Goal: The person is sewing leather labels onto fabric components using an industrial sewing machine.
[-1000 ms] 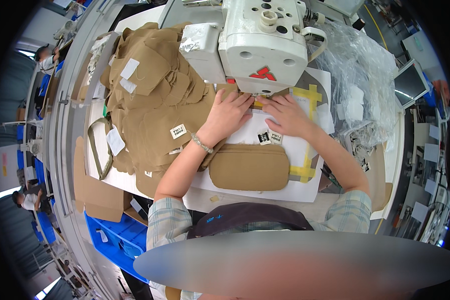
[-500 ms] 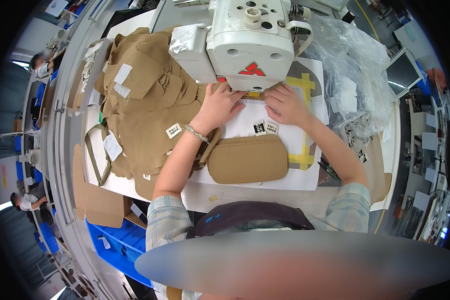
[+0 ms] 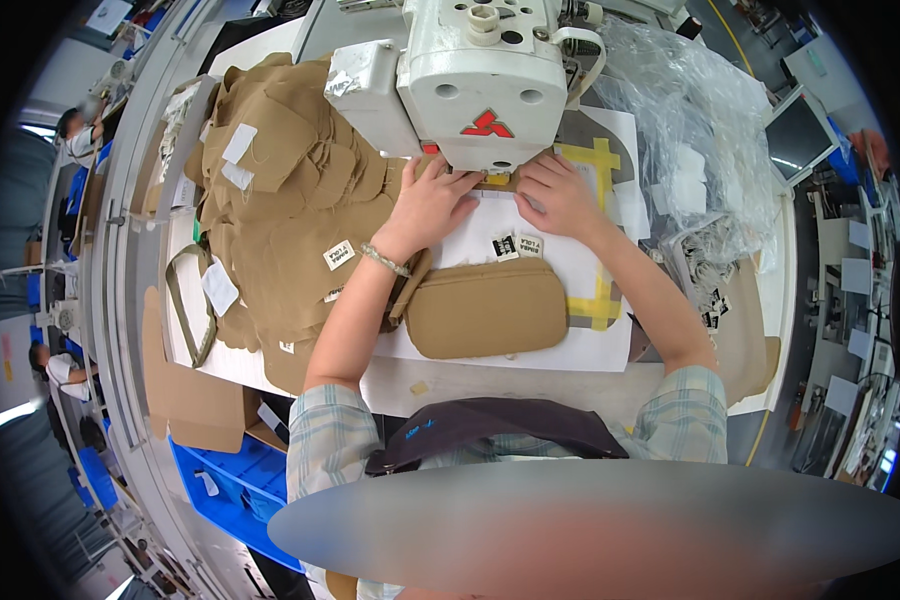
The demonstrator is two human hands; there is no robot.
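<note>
A white sewing machine (image 3: 485,110) stands in front of me, its needle area partly hidden by its head. A narrow part of a brown fabric piece (image 3: 511,185) shows below the head, between my hands. My left hand (image 3: 433,207) lies on its left side, fingers stretched out and spread, thumb apart. On the other side, my right hand (image 3: 562,200) has its fingers bent and close together at the fabric's edge; the fingertips are partly hidden. Nearer to me, a brown rounded pouch (image 3: 487,310) lies flat. Two small labels, one black (image 3: 505,246) and one white (image 3: 530,247), lie just beyond it.
A big heap of brown fabric pieces (image 3: 280,200) covers the left side. Clear plastic wrapping (image 3: 685,130) crowds the right. Yellow tape (image 3: 607,235) borders a template on white paper. A blue crate (image 3: 235,490) and a cardboard box (image 3: 195,405) sit at lower left.
The whole view has shifted slightly, so the machine and table appear a little further up and left. Both hands stay at the fabric below the machine head, with little change in pose.
</note>
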